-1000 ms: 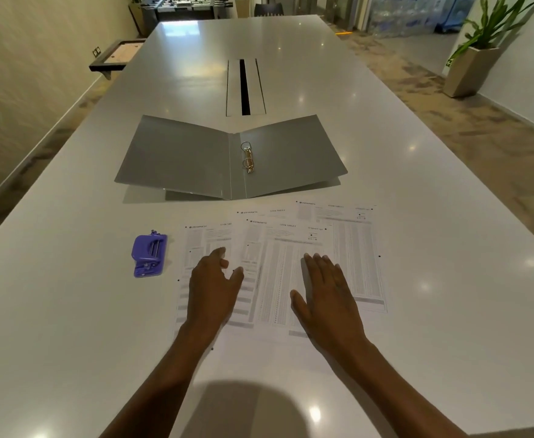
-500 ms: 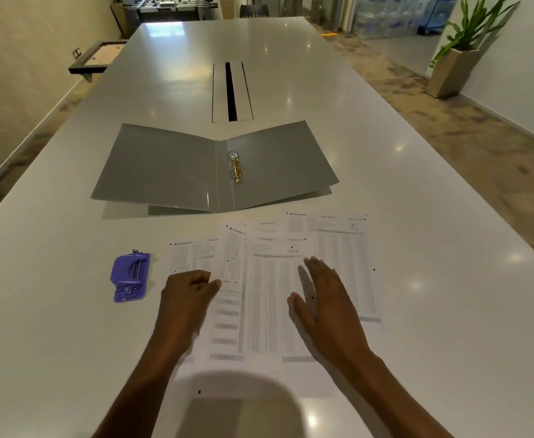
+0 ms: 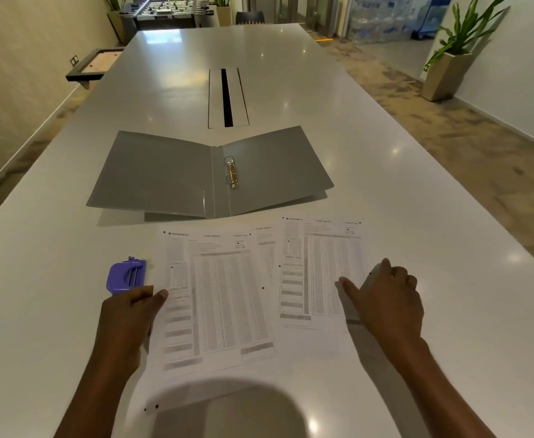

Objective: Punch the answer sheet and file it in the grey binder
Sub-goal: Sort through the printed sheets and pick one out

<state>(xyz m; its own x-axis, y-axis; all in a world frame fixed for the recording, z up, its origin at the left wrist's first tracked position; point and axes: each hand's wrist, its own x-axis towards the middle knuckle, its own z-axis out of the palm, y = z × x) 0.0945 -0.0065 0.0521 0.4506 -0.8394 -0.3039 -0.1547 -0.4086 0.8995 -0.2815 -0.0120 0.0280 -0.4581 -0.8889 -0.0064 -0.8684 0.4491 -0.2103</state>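
Note:
Several printed answer sheets lie spread on the white table [image 3: 417, 216] in front of me. My left hand [image 3: 126, 324] holds the left edge of the left sheet [image 3: 227, 298], thumb on the paper. My right hand [image 3: 385, 298] pinches the right edge of the right sheet [image 3: 316, 273], thumb on top and fingers curled round the slightly lifted edge. A third sheet [image 3: 267, 248] peeks out between them. The purple hole punch [image 3: 126, 275] sits just beyond my left hand. The grey binder [image 3: 164, 175] lies open farther back, its metal rings [image 3: 231, 175] closed.
A cable slot [image 3: 227, 98] runs down the table's middle behind the binder. A second grey folder edge shows under the binder. A potted plant [image 3: 449, 71] stands on the floor at the right. My head's shadow falls on the table's near edge.
The overlapping sheets have been pulled apart: my right hand slid one sheet to the right and now pinches its edge. My left hand moved to the left sheet's edge.

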